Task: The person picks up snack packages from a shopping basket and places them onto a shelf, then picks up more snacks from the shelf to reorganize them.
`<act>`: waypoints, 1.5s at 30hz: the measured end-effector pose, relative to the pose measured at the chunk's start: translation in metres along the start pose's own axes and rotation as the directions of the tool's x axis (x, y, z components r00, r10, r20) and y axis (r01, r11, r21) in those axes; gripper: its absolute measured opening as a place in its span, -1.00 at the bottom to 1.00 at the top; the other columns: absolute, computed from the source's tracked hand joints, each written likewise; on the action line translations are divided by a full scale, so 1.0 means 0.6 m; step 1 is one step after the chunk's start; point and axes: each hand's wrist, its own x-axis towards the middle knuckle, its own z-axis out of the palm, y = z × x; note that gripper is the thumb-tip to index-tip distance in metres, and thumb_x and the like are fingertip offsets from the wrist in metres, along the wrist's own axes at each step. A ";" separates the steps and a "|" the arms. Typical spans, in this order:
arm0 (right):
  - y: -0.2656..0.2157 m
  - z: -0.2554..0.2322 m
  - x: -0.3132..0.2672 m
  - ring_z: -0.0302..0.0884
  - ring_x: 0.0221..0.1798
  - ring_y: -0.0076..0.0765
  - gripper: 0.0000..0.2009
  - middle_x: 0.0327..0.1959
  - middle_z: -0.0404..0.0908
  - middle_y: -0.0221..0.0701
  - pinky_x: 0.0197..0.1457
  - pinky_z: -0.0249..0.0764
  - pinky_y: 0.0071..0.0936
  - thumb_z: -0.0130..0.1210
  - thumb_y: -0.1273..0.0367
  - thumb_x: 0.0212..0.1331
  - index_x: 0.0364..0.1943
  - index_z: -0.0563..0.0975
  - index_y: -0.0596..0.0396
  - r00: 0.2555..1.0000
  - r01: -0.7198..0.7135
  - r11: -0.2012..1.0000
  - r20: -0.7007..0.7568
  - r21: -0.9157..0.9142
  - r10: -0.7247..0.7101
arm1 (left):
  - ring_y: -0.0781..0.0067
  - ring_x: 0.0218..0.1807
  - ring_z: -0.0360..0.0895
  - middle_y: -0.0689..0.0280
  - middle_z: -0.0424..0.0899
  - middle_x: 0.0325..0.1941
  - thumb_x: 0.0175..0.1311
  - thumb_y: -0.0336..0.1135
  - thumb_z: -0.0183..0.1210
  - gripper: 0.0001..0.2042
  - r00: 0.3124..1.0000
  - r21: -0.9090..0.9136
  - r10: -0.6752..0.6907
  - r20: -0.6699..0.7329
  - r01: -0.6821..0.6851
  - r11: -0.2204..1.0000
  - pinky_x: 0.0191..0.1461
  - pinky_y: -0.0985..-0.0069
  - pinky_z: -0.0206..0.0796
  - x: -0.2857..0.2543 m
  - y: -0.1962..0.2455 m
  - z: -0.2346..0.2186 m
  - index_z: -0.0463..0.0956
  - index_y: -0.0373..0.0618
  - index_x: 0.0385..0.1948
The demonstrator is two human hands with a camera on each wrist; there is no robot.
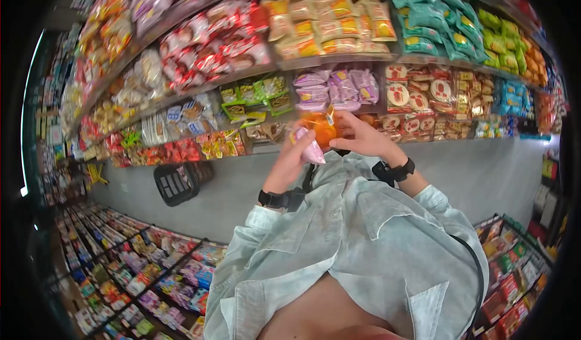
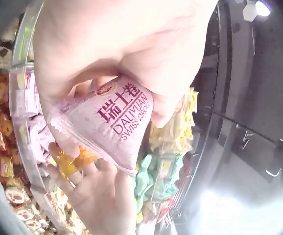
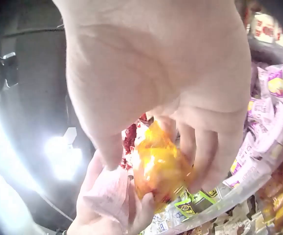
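Observation:
In the head view both hands meet in front of the shelves. My left hand grips a pink Swiss roll packet, whose printed face fills the middle of the left wrist view. Against it is a shiny orange wrapped snack packet, held by my right hand with the fingers bent round its far side. From the right wrist, that orange packet lies beside the fingers, and a left fingertip overlaps its lower edge. What the orange packet contains is hidden by its wrapper.
Tiered shelves hold pink packets, green packets, yellow-and-cream packets and teal packets. A dark shopping basket stands on the grey floor. Behind the person are more display racks.

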 end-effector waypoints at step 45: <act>0.107 -0.204 -0.133 0.51 -0.08 -0.40 -0.57 -0.13 0.58 -0.26 0.03 0.48 -0.38 0.35 0.32 0.17 0.06 0.49 0.22 0.944 -0.082 0.985 -0.328 -0.152 0.028 | -0.16 0.36 0.45 0.00 0.58 0.33 0.26 -0.10 0.23 -0.41 0.943 0.937 0.217 0.253 -0.182 -0.299 0.48 0.18 0.25 0.438 -0.090 0.141 0.45 0.15 0.39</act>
